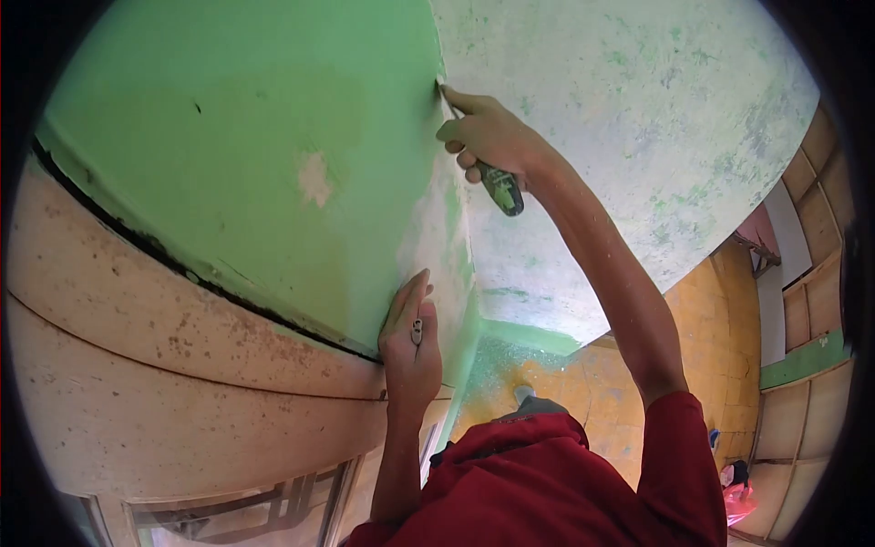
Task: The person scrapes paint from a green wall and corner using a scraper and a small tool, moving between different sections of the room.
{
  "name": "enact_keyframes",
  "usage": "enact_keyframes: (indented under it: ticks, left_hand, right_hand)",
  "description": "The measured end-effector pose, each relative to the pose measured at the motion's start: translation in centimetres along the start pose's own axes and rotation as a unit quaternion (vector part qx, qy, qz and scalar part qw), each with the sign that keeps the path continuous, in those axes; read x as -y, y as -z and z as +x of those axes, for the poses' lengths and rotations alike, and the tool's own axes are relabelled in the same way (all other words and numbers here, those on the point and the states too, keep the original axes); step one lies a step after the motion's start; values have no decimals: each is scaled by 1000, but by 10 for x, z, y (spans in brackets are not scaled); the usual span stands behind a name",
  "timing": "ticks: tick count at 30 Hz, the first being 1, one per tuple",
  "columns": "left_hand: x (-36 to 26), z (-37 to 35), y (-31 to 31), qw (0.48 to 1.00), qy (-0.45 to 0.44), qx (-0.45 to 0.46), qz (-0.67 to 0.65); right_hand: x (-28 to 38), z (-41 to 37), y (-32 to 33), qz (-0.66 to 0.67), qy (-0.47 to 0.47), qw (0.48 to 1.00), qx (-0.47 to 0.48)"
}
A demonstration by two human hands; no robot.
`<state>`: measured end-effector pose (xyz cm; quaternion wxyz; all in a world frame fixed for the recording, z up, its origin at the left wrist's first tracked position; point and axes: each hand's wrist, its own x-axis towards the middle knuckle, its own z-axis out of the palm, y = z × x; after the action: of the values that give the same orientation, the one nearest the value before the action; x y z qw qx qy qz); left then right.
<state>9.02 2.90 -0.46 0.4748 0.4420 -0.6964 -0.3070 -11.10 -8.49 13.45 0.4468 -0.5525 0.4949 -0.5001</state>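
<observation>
My right hand [488, 141] is wrapped round a scraper with a green and black handle [501, 190]. Its slim metal blade is up at the corner where the green wall [228, 173] meets the whitish wall [629, 137], with my index finger stretched along it. Lower down, my left hand [412, 333] lies against the green wall beside the corner, fingers extended upward. A small grey metal-looking piece [417, 331] shows at the base of its thumb. Pale bare patches [314, 178] break the green paint, and a larger pale strip runs down near the corner.
Below the green wall runs a stained cream wooden beam [182, 319] with a dark gap along its top, over a glass pane [237, 520]. Pale flakes lie on the floor [592, 383] by the corner. A panelled wall [811, 337] and a pink bag [738, 501] are at right.
</observation>
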Motion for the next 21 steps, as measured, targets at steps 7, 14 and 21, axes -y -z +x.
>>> enact_keyframes:
  ticks: [7, 14, 21]
  left_hand:
    - [0, -2, -3, 1000, 6, 1, -6]
    - [-3, 2, -4, 1000, 14, -6, -21]
    - [-1, 9, -7, 1000, 6, -2, -14]
  right_hand:
    - [2, -1, 4, -24, 14, 1000, 0]
    - [10, 12, 13, -17, 21, 1000, -3]
    - [14, 5, 17, -41, 2, 999, 21]
